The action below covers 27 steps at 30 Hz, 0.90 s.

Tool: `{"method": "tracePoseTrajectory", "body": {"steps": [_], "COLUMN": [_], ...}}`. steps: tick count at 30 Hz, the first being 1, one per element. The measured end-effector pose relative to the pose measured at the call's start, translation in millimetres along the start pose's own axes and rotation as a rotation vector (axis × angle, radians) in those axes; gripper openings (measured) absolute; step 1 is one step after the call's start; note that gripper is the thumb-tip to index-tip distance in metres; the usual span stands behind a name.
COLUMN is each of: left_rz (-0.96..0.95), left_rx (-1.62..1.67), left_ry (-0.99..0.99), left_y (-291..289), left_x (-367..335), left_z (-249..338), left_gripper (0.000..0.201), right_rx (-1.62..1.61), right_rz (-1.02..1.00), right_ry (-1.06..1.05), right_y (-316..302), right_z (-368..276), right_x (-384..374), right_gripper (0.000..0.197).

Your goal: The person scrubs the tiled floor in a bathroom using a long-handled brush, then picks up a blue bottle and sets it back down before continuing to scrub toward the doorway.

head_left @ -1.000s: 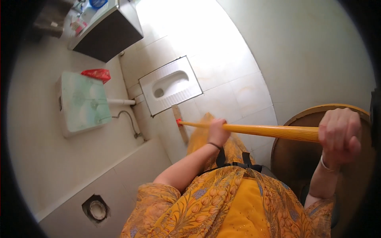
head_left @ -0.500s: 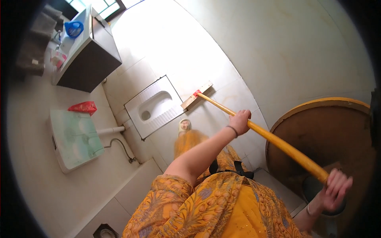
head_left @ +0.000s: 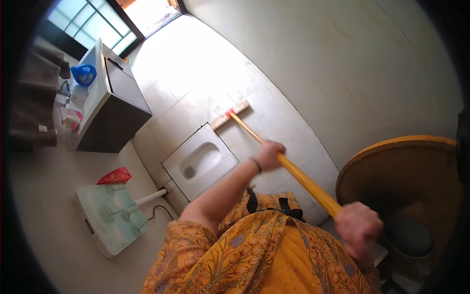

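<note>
A push broom with a long yellow wooden handle (head_left: 306, 182) slants across the middle of the view. Its flat wooden head (head_left: 242, 108), red at the joint, rests on the tiled floor just past a corner of the white squat toilet (head_left: 227, 158); the underside is hidden. My left hand (head_left: 270, 155), a dark band at its wrist, wraps round the handle partway down. Higher up, close to my body on the right, my right hand (head_left: 360, 228) is closed round the handle's top end, slightly blurred.
A dark-sided vanity cabinet (head_left: 110, 125) carries a blue jug (head_left: 84, 75). Below it on the left wall, a pale green cistern (head_left: 110, 215) has a red packet (head_left: 115, 176) on top. A large wooden tub (head_left: 391, 147) stands at right. Beyond the floor is a doorway (head_left: 149, 17).
The broom head has moved farther away, from beside the toilet to past its far corner. My right hand has come in leftward with the handle's end. The view has tilted up.
</note>
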<state>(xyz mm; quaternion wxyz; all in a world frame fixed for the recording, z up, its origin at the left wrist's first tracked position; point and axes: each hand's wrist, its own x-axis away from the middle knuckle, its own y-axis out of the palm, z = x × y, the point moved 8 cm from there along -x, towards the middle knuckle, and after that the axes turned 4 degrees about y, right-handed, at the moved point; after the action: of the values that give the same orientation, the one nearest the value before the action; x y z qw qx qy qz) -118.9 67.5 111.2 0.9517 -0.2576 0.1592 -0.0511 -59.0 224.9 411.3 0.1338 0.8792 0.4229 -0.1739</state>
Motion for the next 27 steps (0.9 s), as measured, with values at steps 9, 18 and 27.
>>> {"method": "tracePoseTrajectory", "body": {"steps": [9,18,27], "left_rz": [-0.049,-0.093,-0.235], "left_rx": [-0.062,0.049,-0.083], "left_ry": [-0.073,0.002,-0.031], "left_y": [-54.9,-52.8,-73.2], "left_x": [-9.5,-20.4,-70.0], "left_z": [-20.7,-8.2,-74.1], "left_gripper": [0.016,0.011,0.013], "right_rx": [0.131,0.083,0.214], "right_rz": [0.149,-0.106,0.180], "right_ry": [0.116,-0.177,-0.025], "right_y": [25.5,40.1,22.1], "right_z": [12.6,8.5,56.8], "right_x": [-60.4,-82.5,-110.8], "right_gripper": [0.032,0.031,0.025]}}
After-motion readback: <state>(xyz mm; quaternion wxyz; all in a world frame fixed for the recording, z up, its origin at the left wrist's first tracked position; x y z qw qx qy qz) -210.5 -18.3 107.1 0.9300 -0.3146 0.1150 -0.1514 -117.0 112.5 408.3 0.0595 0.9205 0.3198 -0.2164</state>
